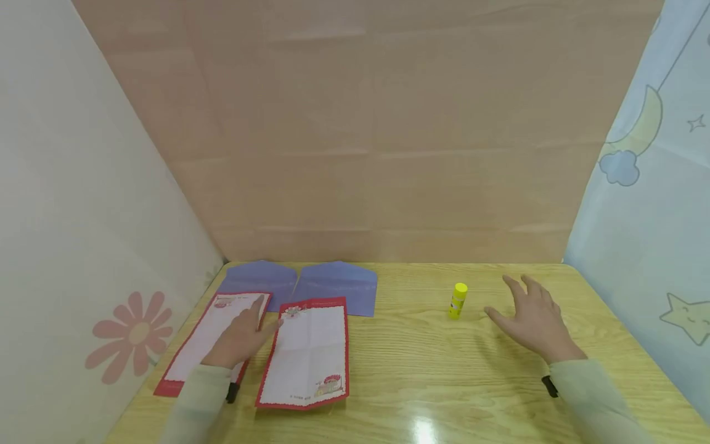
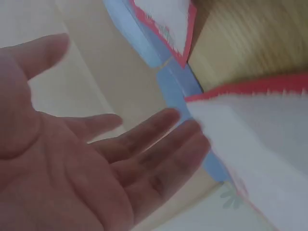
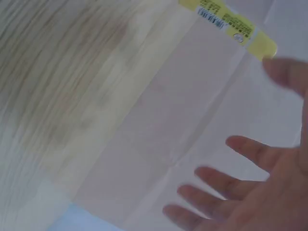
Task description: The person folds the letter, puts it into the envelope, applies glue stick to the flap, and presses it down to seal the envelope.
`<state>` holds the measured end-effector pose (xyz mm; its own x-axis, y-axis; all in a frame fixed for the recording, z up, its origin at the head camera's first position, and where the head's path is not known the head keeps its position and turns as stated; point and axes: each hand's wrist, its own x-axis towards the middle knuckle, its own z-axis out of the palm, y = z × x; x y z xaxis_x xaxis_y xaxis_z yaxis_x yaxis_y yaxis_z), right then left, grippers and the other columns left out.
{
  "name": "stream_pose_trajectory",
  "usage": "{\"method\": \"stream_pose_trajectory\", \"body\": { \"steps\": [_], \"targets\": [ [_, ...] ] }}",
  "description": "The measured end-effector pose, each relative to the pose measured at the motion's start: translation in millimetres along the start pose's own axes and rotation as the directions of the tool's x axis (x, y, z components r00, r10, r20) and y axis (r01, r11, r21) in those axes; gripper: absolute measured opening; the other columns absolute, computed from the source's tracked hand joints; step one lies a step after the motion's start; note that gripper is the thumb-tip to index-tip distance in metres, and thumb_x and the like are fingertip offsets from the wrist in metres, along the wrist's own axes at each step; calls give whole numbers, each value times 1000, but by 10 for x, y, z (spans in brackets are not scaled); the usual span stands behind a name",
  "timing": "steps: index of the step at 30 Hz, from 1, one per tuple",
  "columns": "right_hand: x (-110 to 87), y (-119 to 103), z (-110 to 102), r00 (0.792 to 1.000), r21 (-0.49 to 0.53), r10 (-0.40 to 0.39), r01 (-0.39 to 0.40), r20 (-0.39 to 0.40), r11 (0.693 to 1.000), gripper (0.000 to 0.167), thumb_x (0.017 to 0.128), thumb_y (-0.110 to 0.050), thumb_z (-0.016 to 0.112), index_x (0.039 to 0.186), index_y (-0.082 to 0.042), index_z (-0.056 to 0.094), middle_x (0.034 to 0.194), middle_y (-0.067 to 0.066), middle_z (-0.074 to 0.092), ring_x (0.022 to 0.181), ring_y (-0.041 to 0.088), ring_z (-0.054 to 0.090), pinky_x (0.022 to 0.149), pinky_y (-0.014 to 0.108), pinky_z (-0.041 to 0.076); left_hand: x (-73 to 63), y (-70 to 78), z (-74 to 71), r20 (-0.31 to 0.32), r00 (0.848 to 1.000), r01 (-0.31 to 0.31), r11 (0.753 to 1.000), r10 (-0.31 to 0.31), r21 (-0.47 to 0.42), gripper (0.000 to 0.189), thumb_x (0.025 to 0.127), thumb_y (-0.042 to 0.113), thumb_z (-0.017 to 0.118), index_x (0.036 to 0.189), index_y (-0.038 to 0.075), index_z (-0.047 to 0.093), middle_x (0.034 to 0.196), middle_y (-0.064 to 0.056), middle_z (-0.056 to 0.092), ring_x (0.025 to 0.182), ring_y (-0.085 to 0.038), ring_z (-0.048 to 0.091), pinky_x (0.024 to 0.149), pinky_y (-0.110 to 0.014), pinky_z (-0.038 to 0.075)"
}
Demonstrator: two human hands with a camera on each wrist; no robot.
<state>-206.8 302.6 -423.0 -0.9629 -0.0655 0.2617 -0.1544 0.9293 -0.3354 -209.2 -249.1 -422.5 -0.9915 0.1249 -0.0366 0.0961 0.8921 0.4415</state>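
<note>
My left hand [image 1: 241, 336] hovers over the left red-bordered letter sheet [image 1: 191, 351], its thumb near the edge of a second red-bordered sheet [image 1: 307, 351]. In the left wrist view its fingers are spread and relaxed, with nothing in them. My right hand [image 1: 535, 317] is held over the right side of the table, fingers apart and gripping nothing. Just left of it a yellow glue stick [image 1: 457, 301] stands upright with its cap on. Both sheets show fold creases; the second one bulges slightly off the table.
Two blue envelopes [image 1: 338, 287] with pointed flaps lie side by side at the back left, partly under the sheets. A brown paper-covered wall [image 1: 388, 154] rises behind the wooden table [image 1: 410, 364]. Printed panels [image 1: 627, 234] stand at both sides.
</note>
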Motion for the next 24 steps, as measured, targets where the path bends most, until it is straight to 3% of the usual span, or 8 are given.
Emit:
{"method": "stream_pose_trajectory", "body": {
  "steps": [2, 4, 6, 8, 15, 19, 21, 24],
  "targets": [
    [-15, -52, -20, 1000, 31, -5, 5, -25, 1000, 56, 95, -41, 63, 129, 3, 57, 128, 34, 55, 107, 55, 55, 80, 66, 46, 2, -15, 58, 57, 998, 42, 999, -41, -28, 88, 98, 46, 58, 152, -13, 21, 141, -37, 47, 128, -52, 48, 103, -64, 40],
    [-29, -118, -47, 999, 55, -11, 13, -36, 998, 34, 97, -32, 62, 107, 0, 66, 101, 21, 68, 80, 38, 64, 61, 51, 51, 5, -19, 123, 96, 992, 83, 995, -78, -54, 88, 97, 41, 61, 149, -17, 21, 140, -37, 48, 126, -50, 52, 102, -63, 41],
    [-43, -191, -73, 999, 77, -21, 23, -27, 997, 23, 98, -27, 60, 92, -6, 67, 79, 7, 68, 60, 22, 60, 49, 37, 47, 8, -27, 195, 109, 987, 120, 991, -114, -54, 87, 96, 38, 63, 148, -18, 23, 140, -37, 47, 124, -49, 53, 102, -62, 41],
    [-59, -267, -90, 999, 84, -33, 34, -14, 996, 22, 98, -26, 59, 84, -11, 65, 69, -3, 63, 51, 13, 49, 44, 30, 39, 7, -21, 251, 102, 985, 150, 986, -143, -69, 86, 95, 35, 65, 148, -19, 24, 144, -37, 44, 126, -50, 51, 102, -62, 41],
    [-106, -512, -107, 994, 72, -101, 103, -32, 992, 18, 97, -23, 61, 82, -15, 66, 66, -9, 59, 45, 7, 38, 41, 26, 33, -1, 18, 316, 77, 980, 193, 965, -182, -179, 84, 90, 28, 70, 147, -16, 28, 144, -36, 44, 127, -53, 48, 100, -63, 42],
    [-119, -626, -82, 990, 82, -139, 141, -27, 987, 17, 96, -21, 63, 80, -17, 66, 66, -11, 58, 44, 5, 35, 41, 24, 31, -2, 7, 328, 61, 979, 203, 960, -195, -193, 80, 89, 26, 70, 146, -14, 32, 140, -37, 48, 125, -52, 50, 98, -62, 44],
    [-123, -668, -57, 989, 90, -147, 149, -22, 985, 16, 96, -20, 63, 80, -18, 66, 66, -11, 59, 43, 4, 34, 40, 24, 30, 3, -13, 340, 45, 978, 210, 958, -205, -196, 78, 89, 25, 70, 145, -14, 33, 136, -36, 52, 121, -50, 55, 97, -61, 46],
    [-128, -711, -4, 988, 101, -155, 156, -14, 983, 15, 95, -19, 64, 80, -18, 66, 67, -12, 59, 43, 4, 33, 40, 23, 30, 11, -41, 356, 29, 977, 213, 950, -213, -230, 76, 87, 21, 71, 145, -13, 34, 123, -31, 61, 99, -37, 65, 90, -55, 51]
  ]
}}
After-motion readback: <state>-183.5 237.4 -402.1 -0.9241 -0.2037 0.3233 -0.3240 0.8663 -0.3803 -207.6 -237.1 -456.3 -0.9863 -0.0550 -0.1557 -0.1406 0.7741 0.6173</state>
